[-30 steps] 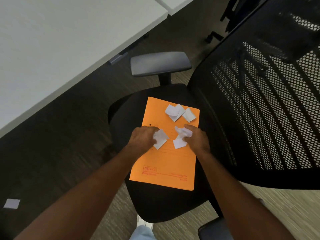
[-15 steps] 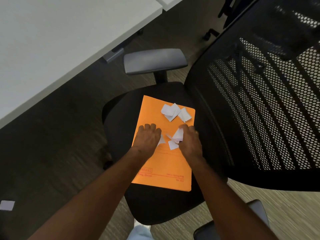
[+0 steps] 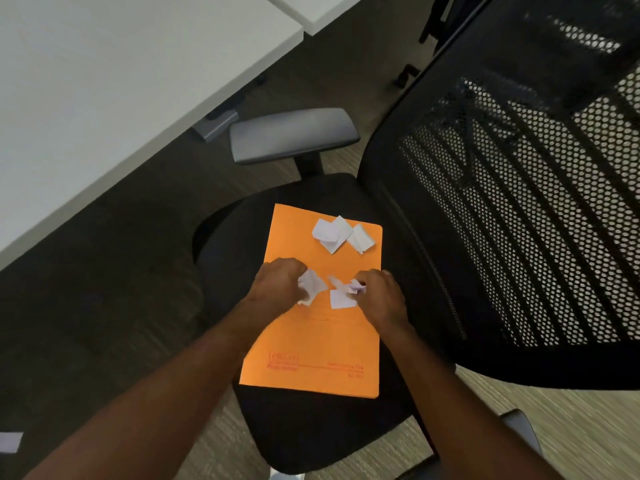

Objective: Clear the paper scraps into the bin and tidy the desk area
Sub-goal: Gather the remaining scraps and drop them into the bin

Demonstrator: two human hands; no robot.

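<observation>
Both hands over orange folder (image 3: 311, 341) on chair seat (image 3: 311, 438). Left hand (image 3: 277, 284) fingers clamped on crumpled scrap (image 3: 311, 287); right hand (image 3: 381, 299) fingers pinching scraps (image 3: 355, 287). Flat scrap (image 3: 339, 299) between the fingers, three more (image 3: 341, 233) just beyond.

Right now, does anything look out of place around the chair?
Yes. One white paper scrap lies alone on the dark floor at far left, away from the torn white scraps on the orange folder. The folder itself rests on the black chair seat, not on the white desk.
</observation>
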